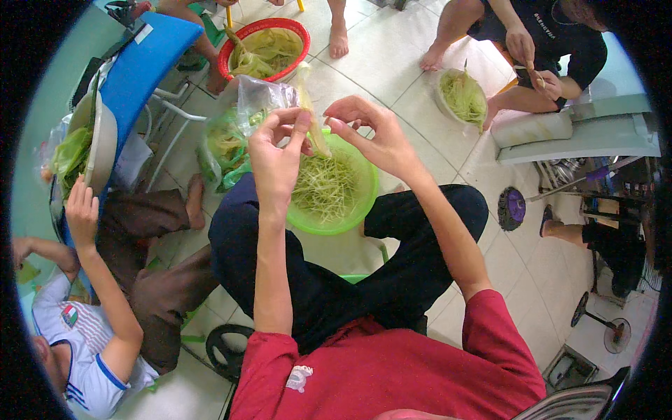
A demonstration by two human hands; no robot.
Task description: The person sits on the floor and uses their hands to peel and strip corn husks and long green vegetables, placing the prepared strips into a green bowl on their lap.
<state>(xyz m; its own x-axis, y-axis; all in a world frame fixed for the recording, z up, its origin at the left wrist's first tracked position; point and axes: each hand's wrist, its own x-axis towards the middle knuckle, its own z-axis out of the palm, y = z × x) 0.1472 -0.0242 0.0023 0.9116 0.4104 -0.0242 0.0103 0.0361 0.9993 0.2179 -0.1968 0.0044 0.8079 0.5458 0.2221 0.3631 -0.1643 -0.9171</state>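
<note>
My left hand (278,152) pinches a long, pale yellow leafy piece (316,131), which looks like a husk, between thumb and fingers. It hangs upright over a round, light green plastic basin (370,194). Just right of the piece is my right hand (370,131), with thumb and index tips close together; whether a thin strand is between them is too small to tell. Thin, pale green shredded strips (325,186) lie heaped in the basin, which sits between my knees.
Beyond my hands stand a clear plastic bag (262,97) and a red-rimmed basin (224,58) of leafy pieces. At left, a co-worker's hand (82,205) touches a pale bowl (107,142) on a blue table (142,63). Another bowl (443,107) stands near a seated person at right.
</note>
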